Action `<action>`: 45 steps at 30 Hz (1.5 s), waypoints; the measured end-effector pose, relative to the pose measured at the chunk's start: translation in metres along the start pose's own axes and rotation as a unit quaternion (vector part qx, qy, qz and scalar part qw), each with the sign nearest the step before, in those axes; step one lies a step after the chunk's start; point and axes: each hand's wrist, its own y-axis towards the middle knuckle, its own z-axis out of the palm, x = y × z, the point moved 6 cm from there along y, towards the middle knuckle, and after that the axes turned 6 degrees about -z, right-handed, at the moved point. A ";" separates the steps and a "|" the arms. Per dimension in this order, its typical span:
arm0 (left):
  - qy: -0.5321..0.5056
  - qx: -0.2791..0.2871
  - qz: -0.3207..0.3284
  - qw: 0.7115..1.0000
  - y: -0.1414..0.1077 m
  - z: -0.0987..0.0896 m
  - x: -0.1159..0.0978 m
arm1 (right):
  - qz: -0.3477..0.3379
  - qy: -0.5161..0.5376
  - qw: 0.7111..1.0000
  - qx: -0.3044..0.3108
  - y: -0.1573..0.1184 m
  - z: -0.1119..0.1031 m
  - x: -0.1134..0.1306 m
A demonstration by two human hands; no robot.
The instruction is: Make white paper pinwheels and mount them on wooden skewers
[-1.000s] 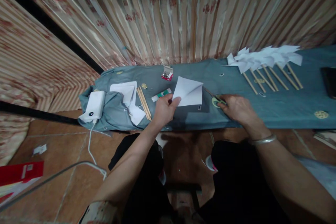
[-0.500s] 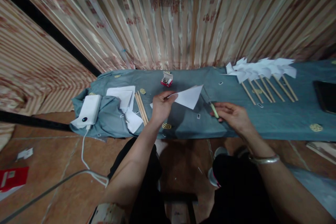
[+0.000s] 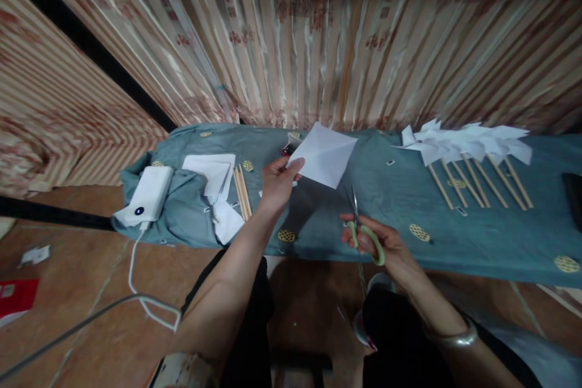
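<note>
My left hand (image 3: pixel 278 183) pinches a corner of a white square sheet of paper (image 3: pixel 324 154), which is held up over the cloth with faint fold lines showing. In my right hand (image 3: pixel 377 241) is a pair of scissors (image 3: pixel 373 245) with light green handles; fingers are in the loops and the blades point up, slightly parted. The blade tips are apart from the paper, just below its right corner. Partly hidden behind the sheet is a small open box (image 3: pixel 290 148).
Several paper pinwheels on wooden sticks (image 3: pixel 468 145) lie at the right. Left of my hand are loose sticks (image 3: pixel 242 193), white paper sheets (image 3: pixel 210 171) and a white power bank (image 3: pixel 150 195) with a cable. A dark flat object (image 3: pixel 573 197) lies at the right edge. A pleated curtain (image 3: pixel 291 42) hangs behind.
The paper in my left hand has turned to show its full square face. My right hand has moved left and down, and the scissors have turned so their blades point up.
</note>
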 end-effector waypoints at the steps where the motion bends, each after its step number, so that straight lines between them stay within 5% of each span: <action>1: -0.001 0.001 -0.003 1.000 0.000 0.001 0.000 | -0.002 -0.008 1.000 0.008 0.000 0.002 -0.001; 45: -0.008 0.062 -0.041 0.997 -0.012 0.025 0.021 | 0.020 -0.023 1.000 0.002 0.000 -0.001 0.002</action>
